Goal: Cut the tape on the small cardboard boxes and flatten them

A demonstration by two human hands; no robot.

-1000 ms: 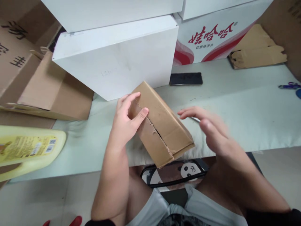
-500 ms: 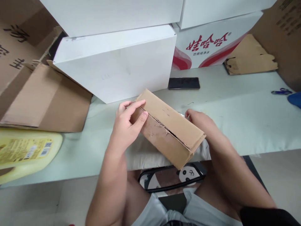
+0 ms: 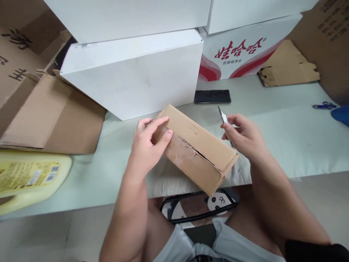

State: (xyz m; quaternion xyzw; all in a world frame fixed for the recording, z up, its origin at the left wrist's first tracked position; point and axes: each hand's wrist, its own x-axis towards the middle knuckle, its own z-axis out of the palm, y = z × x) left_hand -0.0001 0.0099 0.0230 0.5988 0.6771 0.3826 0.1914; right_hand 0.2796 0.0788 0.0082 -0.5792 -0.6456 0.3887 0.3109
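A brown cardboard box lies tilted at the table's front edge, with a torn, slightly gaping seam along its near upper edge. My left hand grips the box's far left end, thumb on the near side and fingers over the top. Just right of the box, my right hand is closed around a craft knife with a white handle. Its thin dark blade points up and away, apart from the cardboard. Part of the handle is hidden by my fingers.
Behind the box stand white cartons and a black phone. To the left are an open brown carton and a yellow jug. Flattened cardboard and a blue-purple object lie at the right of the table.
My right hand has come up and right from behind the box, bringing the craft knife into plain view. My left hand and the box have hardly moved.
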